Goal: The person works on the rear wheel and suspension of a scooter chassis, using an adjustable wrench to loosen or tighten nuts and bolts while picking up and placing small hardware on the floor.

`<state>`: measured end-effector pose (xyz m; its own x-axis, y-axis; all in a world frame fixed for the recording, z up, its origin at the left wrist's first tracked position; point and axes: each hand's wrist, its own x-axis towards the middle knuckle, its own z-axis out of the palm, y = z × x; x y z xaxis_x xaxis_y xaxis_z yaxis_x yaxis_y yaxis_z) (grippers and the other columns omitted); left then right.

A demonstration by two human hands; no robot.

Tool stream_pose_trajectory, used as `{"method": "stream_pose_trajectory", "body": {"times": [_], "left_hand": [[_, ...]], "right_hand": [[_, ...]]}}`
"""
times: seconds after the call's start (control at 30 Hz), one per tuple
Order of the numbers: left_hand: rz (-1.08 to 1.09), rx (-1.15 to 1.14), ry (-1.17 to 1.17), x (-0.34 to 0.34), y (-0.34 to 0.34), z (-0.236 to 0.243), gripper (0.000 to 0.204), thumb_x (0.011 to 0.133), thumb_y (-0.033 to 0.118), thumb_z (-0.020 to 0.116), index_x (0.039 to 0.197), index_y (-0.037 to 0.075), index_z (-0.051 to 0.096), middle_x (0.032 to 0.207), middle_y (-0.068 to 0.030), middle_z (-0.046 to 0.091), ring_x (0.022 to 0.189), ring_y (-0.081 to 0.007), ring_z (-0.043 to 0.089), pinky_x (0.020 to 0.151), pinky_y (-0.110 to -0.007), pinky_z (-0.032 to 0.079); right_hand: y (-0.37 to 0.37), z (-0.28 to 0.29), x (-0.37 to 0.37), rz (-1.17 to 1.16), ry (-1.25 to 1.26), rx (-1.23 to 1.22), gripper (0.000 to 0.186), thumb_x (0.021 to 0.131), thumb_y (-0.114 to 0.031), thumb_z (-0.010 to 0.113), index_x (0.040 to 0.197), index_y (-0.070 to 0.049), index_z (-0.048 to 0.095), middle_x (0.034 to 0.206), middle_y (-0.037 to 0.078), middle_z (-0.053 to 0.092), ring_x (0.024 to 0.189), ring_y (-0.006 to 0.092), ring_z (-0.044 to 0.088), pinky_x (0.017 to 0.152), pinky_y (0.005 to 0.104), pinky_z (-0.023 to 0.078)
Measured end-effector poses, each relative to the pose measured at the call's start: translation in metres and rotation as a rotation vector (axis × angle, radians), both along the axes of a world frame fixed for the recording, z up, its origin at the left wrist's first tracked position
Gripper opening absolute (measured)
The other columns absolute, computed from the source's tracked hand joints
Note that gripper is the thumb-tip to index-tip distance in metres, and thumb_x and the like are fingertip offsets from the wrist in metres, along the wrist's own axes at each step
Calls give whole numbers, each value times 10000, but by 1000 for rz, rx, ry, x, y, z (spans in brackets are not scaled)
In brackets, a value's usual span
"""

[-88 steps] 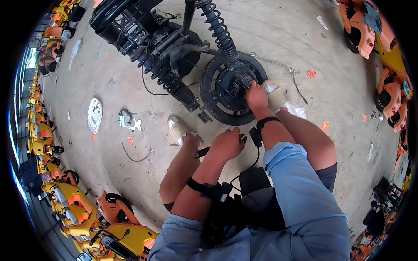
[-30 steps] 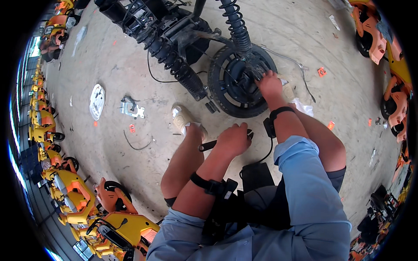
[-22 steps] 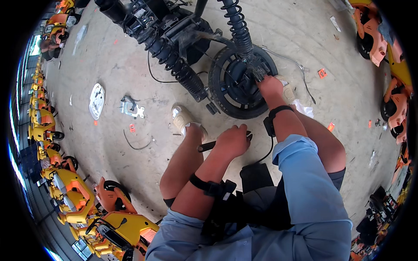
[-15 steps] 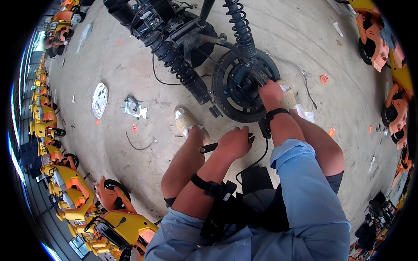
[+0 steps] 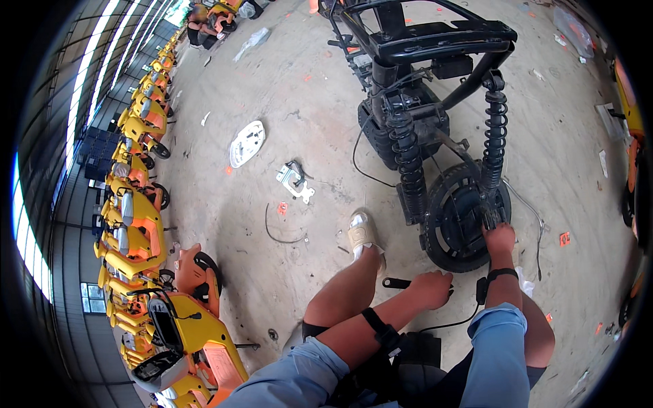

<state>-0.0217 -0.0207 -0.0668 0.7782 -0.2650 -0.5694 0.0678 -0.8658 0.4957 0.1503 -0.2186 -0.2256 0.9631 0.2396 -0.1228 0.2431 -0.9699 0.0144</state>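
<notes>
My left hand (image 5: 430, 290) is closed around a dark hand tool (image 5: 396, 283) with a hole at the end of its handle; its other end is mostly hidden by my fingers. My right hand (image 5: 500, 238) is at the hub side of a black wheel (image 5: 442, 234), against the lower end of the right shock absorber (image 5: 494, 136). Its fingers are curled in, and what they grip there is hidden. A second coil shock absorber (image 5: 406, 156) stands on the wheel's left. Both join a stripped black scooter frame (image 5: 435, 47).
On the floor to the left lie a white oval plate (image 5: 247, 144), a metal bracket (image 5: 295, 182) and a curved black cable (image 5: 273, 231). A loose cable (image 5: 539, 238) lies right of the wheel. Yellow scooters (image 5: 139, 217) line the left side. A person (image 5: 199, 28) sits far off.
My view has swung left and up, so the frame and wheel appear further right and lower. Both hands keep their places, the left on the tool, the right at the wheel hub.
</notes>
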Motion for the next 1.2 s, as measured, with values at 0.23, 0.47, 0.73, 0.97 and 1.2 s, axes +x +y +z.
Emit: {"method": "stream_pose_trajectory", "body": {"times": [0.23, 0.47, 0.73, 0.97, 1.2], "left_hand": [[30, 23, -5, 1, 7, 1, 371, 841, 245, 633, 1127, 29, 536, 993, -226, 615, 903, -401, 647, 765, -487, 525], [32, -40, 30, 4, -3, 1, 361, 843, 230, 621, 1127, 22, 539, 1019, -229, 608, 930, -408, 637, 784, -488, 520], [52, -6, 33, 3, -1, 5, 370, 841, 228, 615, 1141, 25, 541, 1010, -225, 619, 946, -401, 635, 791, -488, 519], [25, -32, 18, -1, -3, 1, 366, 848, 230, 610, 1144, 27, 538, 1020, -224, 620, 933, -401, 639, 784, -486, 520], [41, -1, 42, -8, 8, 0, 373, 851, 242, 614, 1150, 33, 535, 1024, -227, 617, 930, -403, 641, 781, -486, 520]], "right_hand": [[21, 13, -17, -416, 86, 286, 347, 768, -373, 685, 848, -36, 701, 888, 201, 696, 861, 392, 671, 754, 496, 533], [34, 21, -19, -572, 110, 320, 337, 785, -354, 661, 908, -43, 702, 909, 206, 696, 892, 388, 671, 770, 492, 533], [32, 15, -29, -290, -77, 132, 395, 859, -391, 635, 916, -6, 700, 997, 130, 651, 918, 339, 634, 757, 457, 529], [15, -17, -26, -113, -136, 104, 454, 931, -385, 566, 847, 42, 695, 1049, 161, 605, 981, 342, 594, 804, 450, 507], [18, -4, -33, -67, -164, 236, 447, 953, -343, 546, 767, 41, 680, 1053, 185, 602, 1019, 362, 571, 845, 454, 480]]}}
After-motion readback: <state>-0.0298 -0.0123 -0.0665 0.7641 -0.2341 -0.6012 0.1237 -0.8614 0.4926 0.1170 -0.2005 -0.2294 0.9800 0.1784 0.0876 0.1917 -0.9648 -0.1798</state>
